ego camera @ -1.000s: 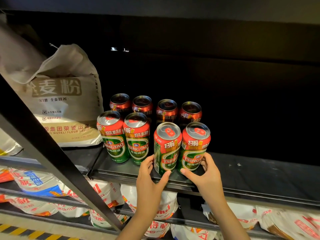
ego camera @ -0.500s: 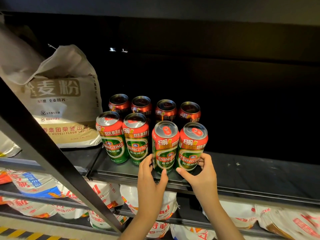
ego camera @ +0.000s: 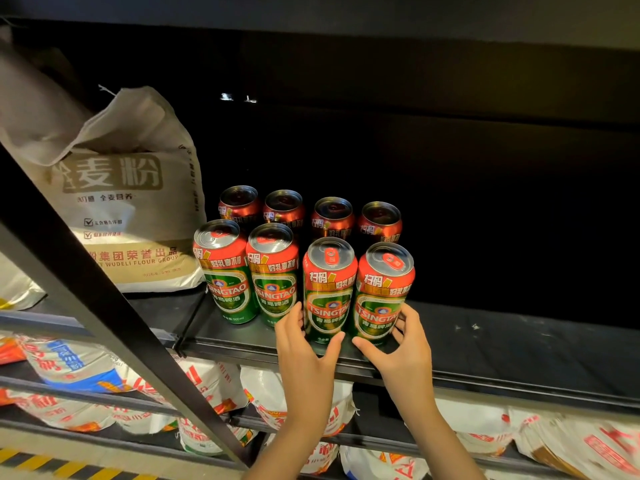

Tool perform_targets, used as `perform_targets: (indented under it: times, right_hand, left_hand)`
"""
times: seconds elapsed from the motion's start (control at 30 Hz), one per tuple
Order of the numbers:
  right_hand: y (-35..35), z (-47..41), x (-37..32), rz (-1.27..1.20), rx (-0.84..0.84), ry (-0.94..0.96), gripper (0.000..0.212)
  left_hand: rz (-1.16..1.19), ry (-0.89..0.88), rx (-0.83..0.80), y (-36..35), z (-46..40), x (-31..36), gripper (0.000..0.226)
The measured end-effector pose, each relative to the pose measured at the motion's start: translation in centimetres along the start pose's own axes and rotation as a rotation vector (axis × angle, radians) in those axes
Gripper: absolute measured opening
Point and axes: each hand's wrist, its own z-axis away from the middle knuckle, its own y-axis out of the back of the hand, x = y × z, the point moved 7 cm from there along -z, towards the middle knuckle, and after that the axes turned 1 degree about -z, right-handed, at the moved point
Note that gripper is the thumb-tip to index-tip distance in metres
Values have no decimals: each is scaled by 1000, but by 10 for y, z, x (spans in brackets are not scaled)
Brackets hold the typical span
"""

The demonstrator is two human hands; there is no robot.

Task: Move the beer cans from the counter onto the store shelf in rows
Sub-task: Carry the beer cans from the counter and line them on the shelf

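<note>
The four back-row cans [ego camera: 308,216] stand deep in shadow toward the rear of the shelf [ego camera: 519,344]; only their tops and upper bands show, the rest hidden behind the front row. The left hand [ego camera: 304,344] covers the lower left side of one front can [ego camera: 329,289], and the right hand [ego camera: 405,344] hides the lower right of its neighbour [ego camera: 382,292]. Both forearms run off the bottom edge. The flour sack [ego camera: 138,209] is crossed by a dark slanting bar [ego camera: 104,306] and cut by the left edge. Bags on the lower shelf [ego camera: 588,441] blur at the right.

Beer cans [ego camera: 328,289]: "TSINGTAO"; flour sack [ego camera: 138,216]: "WUDELI FLOUR GROUP".
</note>
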Motion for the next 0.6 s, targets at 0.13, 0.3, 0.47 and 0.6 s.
perform_targets:
  times: [0.13,0.3,0.47,0.6]
  right_hand:
    - [-1,0,-1,-11,7,-4,72]
    - [-3,-1,-3,-15,13,-9,71]
    - [-6,-2,-1,-17,23,-32,72]
    - [-8,-5,0,-21,23,-58,72]
  left_hand:
    - [56,18,-6,3,2,-2,62]
    - [6,-49,27,4,2,-1,62]
    - [23,-43,41,6,0,1,63]
    - [51,14,64,5,-1,0,59]
